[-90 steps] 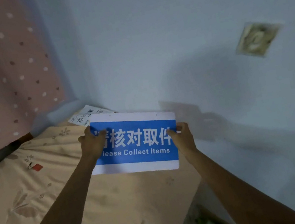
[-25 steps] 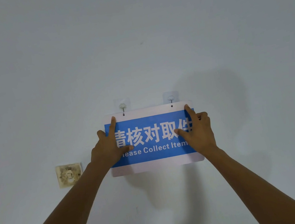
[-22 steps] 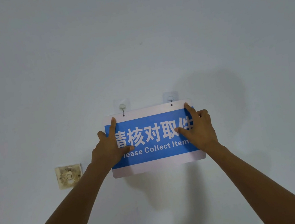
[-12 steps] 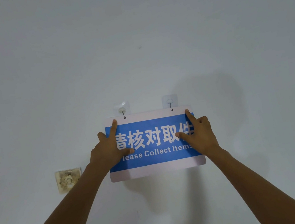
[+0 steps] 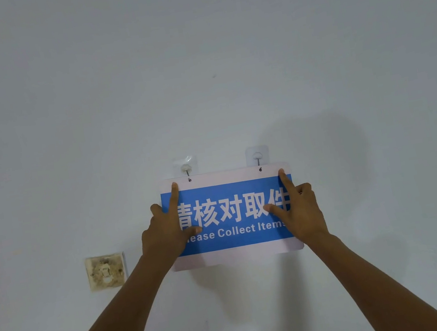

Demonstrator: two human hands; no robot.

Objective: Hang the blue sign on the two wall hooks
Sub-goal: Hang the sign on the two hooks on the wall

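Note:
The blue sign (image 5: 231, 215), white-bordered with white lettering, lies flat against the pale wall. Its two small top holes sit right under the left hook (image 5: 185, 168) and the right hook (image 5: 257, 156), each a clear adhesive pad with a metal prong reaching down to a hole. My left hand (image 5: 165, 232) grips the sign's left edge, index finger pointing up along it, thumb on the face. My right hand (image 5: 300, 209) grips the right edge the same way.
A stained, yellowed wall switch plate (image 5: 106, 271) sits on the wall to the lower left of the sign. My shadow falls on the wall to the right of the sign.
The sign went from low over the bed up to the wall. In the last second it dropped slightly, so the hooks show more above its top edge.

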